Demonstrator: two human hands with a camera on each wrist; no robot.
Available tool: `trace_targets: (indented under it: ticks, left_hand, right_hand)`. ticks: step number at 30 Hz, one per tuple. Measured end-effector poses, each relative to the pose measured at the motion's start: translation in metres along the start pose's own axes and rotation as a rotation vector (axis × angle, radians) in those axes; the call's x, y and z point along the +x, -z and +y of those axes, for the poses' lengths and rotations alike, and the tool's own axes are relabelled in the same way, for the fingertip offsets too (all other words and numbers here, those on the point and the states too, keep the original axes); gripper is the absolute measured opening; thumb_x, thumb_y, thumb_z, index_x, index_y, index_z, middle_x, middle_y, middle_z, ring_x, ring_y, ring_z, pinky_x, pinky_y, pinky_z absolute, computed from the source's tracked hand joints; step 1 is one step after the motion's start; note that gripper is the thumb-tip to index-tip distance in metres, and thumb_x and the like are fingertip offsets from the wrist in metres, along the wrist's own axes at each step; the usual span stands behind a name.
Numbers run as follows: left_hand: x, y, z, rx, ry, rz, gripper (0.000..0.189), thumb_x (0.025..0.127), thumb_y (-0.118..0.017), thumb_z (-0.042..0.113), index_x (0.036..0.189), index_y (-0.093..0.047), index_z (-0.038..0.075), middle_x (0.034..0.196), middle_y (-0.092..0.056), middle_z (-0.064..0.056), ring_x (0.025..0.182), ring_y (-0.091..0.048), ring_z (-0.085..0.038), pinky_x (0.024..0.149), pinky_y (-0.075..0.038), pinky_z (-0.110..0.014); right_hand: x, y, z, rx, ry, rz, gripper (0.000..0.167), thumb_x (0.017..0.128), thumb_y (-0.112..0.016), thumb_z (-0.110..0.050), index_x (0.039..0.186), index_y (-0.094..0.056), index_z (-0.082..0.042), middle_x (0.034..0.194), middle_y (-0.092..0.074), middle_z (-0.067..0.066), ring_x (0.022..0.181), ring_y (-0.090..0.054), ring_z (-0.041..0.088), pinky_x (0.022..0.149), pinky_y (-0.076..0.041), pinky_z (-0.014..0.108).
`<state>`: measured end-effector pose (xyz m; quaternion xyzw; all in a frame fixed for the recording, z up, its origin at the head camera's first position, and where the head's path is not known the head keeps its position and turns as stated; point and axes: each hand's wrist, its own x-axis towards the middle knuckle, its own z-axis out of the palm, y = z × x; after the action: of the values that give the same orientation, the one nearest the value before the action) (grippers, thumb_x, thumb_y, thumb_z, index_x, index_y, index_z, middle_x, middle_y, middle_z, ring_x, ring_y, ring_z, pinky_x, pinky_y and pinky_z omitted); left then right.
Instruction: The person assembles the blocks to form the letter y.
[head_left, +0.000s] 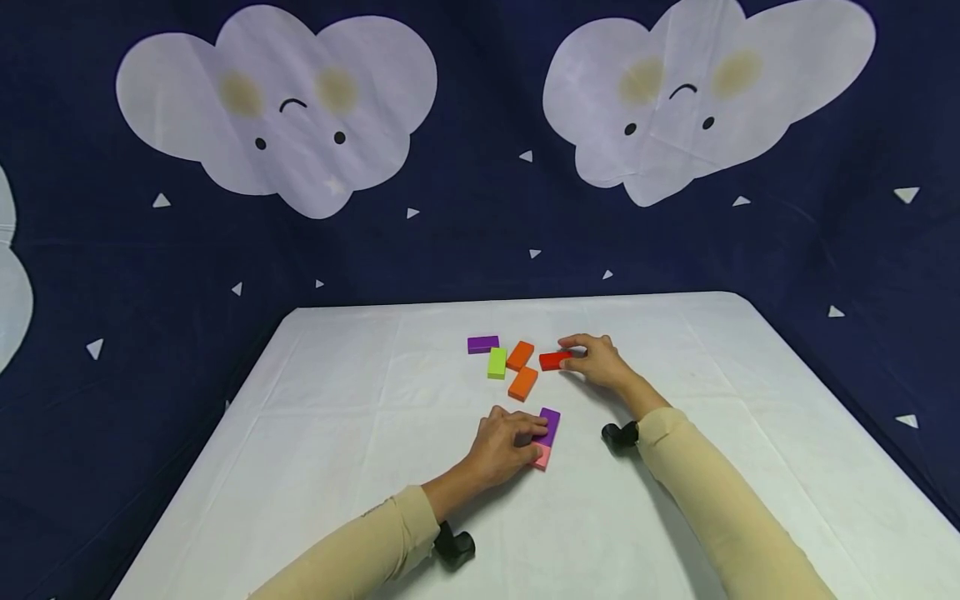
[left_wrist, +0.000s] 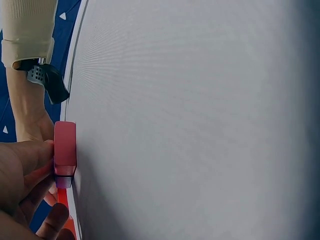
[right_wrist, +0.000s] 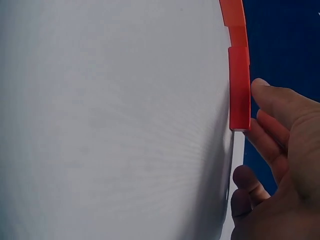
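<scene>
A purple block [head_left: 550, 423] and a pink block [head_left: 541, 457] lie end to end at the near middle of the table. My left hand [head_left: 498, 446] touches them from the left, its thumb on the pink block and its fingertips on the purple one. In the left wrist view, the pink block [left_wrist: 65, 145] largely hides the purple one. Farther away, my right hand [head_left: 600, 362] touches the right end of a red block [head_left: 553, 361] with the thumb, the index finger stretched past its far side. In the right wrist view, the thumb meets the red block [right_wrist: 240, 90], other fingers spread.
Left of the red block lie two orange blocks [head_left: 521, 356], a lime green block [head_left: 497, 363] and another purple block [head_left: 482, 344]. They stand on a white-covered table [head_left: 337, 458]. A dark blue cloth [head_left: 480, 242] with clouds hangs behind the far edge.
</scene>
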<state>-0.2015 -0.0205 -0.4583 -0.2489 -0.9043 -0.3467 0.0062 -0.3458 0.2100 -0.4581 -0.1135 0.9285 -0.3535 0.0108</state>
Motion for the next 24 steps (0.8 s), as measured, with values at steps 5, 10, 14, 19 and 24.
trace_targets:
  ticks: [5,10,14,19,24]
  left_hand:
    - [-0.0007,-0.0002,0.0002,-0.008,0.002,-0.001,0.029,0.082,-0.069,0.017,0.110,-0.072,0.016,0.120,-0.066,0.009,0.097,-0.046,-0.012,0.084,-0.031,-0.030]
    - [-0.0013,-0.0005,0.0000,-0.011,-0.002,0.002,0.029,0.082,-0.069,0.018,0.111,-0.072,0.016,0.120,-0.067,0.009,0.097,-0.047,-0.012,0.084,-0.031,-0.031]
    - [-0.0014,-0.0006,-0.0001,-0.011,-0.007,0.010,0.029,0.081,-0.069,0.018,0.110,-0.072,0.016,0.120,-0.067,0.009,0.098,-0.047,-0.012,0.084,-0.031,-0.030]
    - [-0.0012,-0.0006,0.0000,-0.011,-0.002,0.013,0.029,0.081,-0.069,0.018,0.110,-0.072,0.017,0.120,-0.067,0.009,0.098,-0.047,-0.012,0.083,-0.031,-0.030]
    - [-0.0009,-0.0010,-0.0003,-0.008,-0.007,0.015,0.029,0.081,-0.069,0.018,0.110,-0.072,0.017,0.119,-0.067,0.009,0.098,-0.047,-0.012,0.084,-0.031,-0.031]
  right_hand:
    - [0.0018,-0.0015,0.0035,-0.024,-0.014,-0.007,0.041,0.081,-0.070,-0.025,0.121,-0.064,-0.018,0.124,-0.062,0.011,0.102,-0.041,0.028,0.082,-0.033,0.036]
    - [0.0001,-0.0015,0.0048,-0.030,-0.015,-0.006,0.040,0.081,-0.070,-0.023,0.121,-0.064,-0.018,0.125,-0.062,0.011,0.103,-0.041,0.029,0.084,-0.034,0.040]
    - [-0.0015,-0.0013,0.0049,-0.027,-0.006,0.004,0.038,0.081,-0.070,-0.022,0.119,-0.065,-0.018,0.122,-0.062,0.012,0.102,-0.041,0.028,0.084,-0.034,0.040]
    - [-0.0015,-0.0019,0.0061,-0.029,0.004,0.018,0.036,0.082,-0.070,-0.021,0.117,-0.066,-0.019,0.118,-0.062,0.012,0.100,-0.042,0.027,0.081,-0.034,0.037]
    - [-0.0017,-0.0017,0.0073,-0.022,0.010,0.022,0.035,0.082,-0.069,-0.021,0.116,-0.067,-0.018,0.115,-0.062,0.014,0.098,-0.042,0.027,0.079,-0.033,0.035]
